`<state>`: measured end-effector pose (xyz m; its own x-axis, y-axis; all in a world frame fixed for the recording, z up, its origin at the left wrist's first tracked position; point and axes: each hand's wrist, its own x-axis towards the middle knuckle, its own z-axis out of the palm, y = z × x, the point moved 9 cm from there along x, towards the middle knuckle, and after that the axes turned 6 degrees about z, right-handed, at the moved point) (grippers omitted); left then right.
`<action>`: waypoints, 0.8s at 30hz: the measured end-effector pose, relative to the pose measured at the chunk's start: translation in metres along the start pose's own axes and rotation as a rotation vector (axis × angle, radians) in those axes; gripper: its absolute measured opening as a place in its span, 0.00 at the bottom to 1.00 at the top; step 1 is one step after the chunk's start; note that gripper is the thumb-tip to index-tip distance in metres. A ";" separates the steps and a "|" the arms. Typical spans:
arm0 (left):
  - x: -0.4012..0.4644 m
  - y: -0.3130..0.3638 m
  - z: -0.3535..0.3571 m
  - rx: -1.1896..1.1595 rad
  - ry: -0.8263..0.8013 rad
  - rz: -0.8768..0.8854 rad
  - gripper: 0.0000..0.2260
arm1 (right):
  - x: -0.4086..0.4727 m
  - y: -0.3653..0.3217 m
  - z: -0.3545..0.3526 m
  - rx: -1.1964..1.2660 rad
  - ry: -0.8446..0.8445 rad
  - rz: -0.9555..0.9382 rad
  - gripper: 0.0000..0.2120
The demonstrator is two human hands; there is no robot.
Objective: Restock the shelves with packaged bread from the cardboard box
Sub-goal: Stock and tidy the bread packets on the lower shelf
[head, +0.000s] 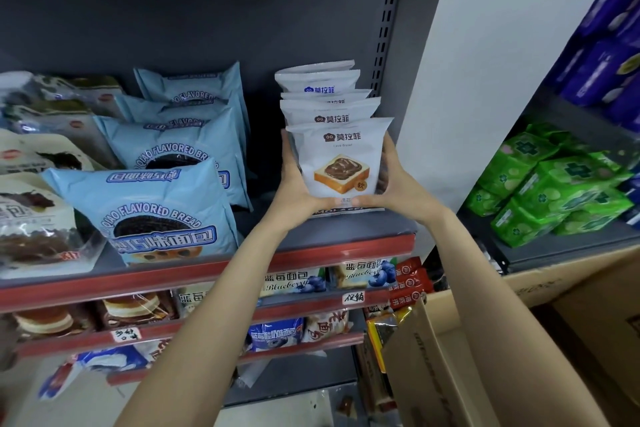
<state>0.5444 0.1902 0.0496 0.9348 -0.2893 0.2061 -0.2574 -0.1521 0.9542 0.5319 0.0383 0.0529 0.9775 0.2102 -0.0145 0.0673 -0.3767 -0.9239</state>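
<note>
Bread in a white printed pouch [341,163] stood upright at the front of a row of matching white packs [325,97], toward the right end of the grey shelf [346,229], close to the slotted upright [382,28] at the back corner. The left hand [298,184] cupped the pouch's left side and the right hand [394,180] its right side, thumbs meeting under the printed toast slice near the bottom seam, fingers wrapped round the back edges out of sight. Both hands were closed round the pack from opposite sides, neither flattening it.

Judging by the puffed film and the picture on it, the pack was probably light, air-cushioned and soft, with a slick wrapper that could slide against its neighbours. A squeeze across the middle would likely dent the loaf, so the side seams and the bottom edge looked like the sensible places to hold, as the hands did. The row behind leaned back against the rear panel and seemed liable to topple forward if the front pack were let go while tilted.

Blue cocoa-flavoured bread bags [149,204] filled the shelf's left and middle, apart from the white row. The cardboard box [485,340] sat open below the right forearm, near the lower right corner.
</note>
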 end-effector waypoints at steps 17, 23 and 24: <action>-0.018 0.011 -0.008 0.028 0.161 -0.032 0.50 | -0.012 -0.003 -0.001 -0.031 0.336 -0.011 0.50; -0.041 0.032 -0.020 0.009 0.305 0.041 0.35 | -0.045 -0.030 -0.002 -0.079 0.617 -0.140 0.34; -0.046 0.035 -0.020 0.017 0.320 0.047 0.33 | -0.051 -0.033 -0.002 -0.103 0.658 -0.152 0.32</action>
<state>0.4971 0.2177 0.0774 0.9507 0.0147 0.3097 -0.3033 -0.1626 0.9389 0.4802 0.0386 0.0851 0.8715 -0.3123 0.3780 0.2003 -0.4768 -0.8559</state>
